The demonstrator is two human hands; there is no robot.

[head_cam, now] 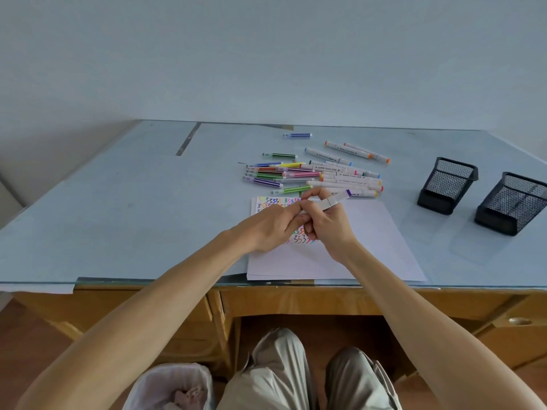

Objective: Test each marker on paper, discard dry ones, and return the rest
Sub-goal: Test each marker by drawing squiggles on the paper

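A glass-topped table (118, 208) carries white paper (370, 250) beneath the fingers (307, 213), loose markers (313, 173) just beyond them, and two black mesh holders (447, 182) well to their right.

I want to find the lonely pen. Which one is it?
Look at the desk, past the pile of pens toward the wall. One blue striped pen lies alone there, farther back than all the others and touching none.
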